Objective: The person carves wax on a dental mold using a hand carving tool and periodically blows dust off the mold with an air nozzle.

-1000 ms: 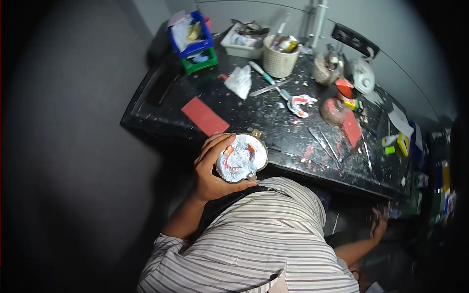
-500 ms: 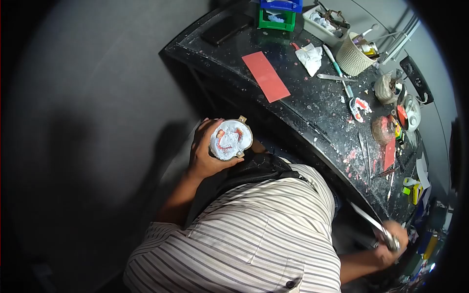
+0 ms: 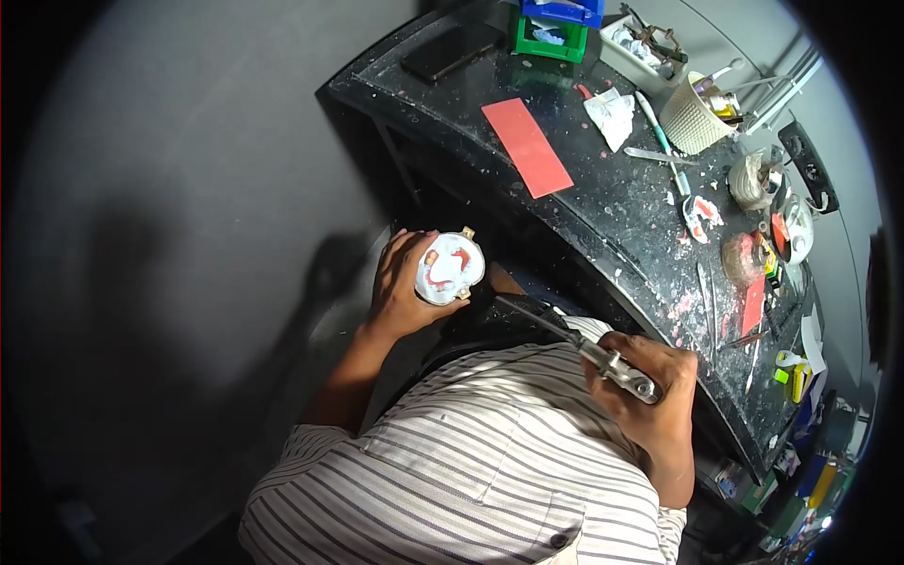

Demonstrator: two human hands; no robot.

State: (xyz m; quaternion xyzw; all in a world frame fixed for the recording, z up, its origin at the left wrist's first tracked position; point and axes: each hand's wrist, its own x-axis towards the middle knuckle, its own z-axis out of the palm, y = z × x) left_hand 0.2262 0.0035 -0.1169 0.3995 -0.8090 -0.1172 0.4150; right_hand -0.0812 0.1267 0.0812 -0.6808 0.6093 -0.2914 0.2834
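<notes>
My left hand (image 3: 399, 290) is closed around the side of a round metal dental flask (image 3: 468, 234), held away from the bench. White plaster (image 3: 452, 270) fills the flask, with curved red wax pieces and a tan piece showing in it. In front of the striped shirt, my right hand (image 3: 659, 381) grips a silver metal tool (image 3: 617, 368) with a long thin shaft that points towards the flask. The tip ends short of the flask, near its lower right side. What exact kind of tool it is, I cannot make out.
The black bench (image 3: 603, 212) runs diagonally on the right, spotted with white and pink scraps. It bears a red wax sheet (image 3: 527, 148), a dark phone (image 3: 453, 52), a crumpled tissue (image 3: 612, 116), a woven cup (image 3: 694, 118) of tools, jars and a green bin (image 3: 549, 40).
My right hand has swung from the far right in towards the body, bringing the tool near the flask. The left hand with the flask has barely moved. The plaster surface looks smoother.
</notes>
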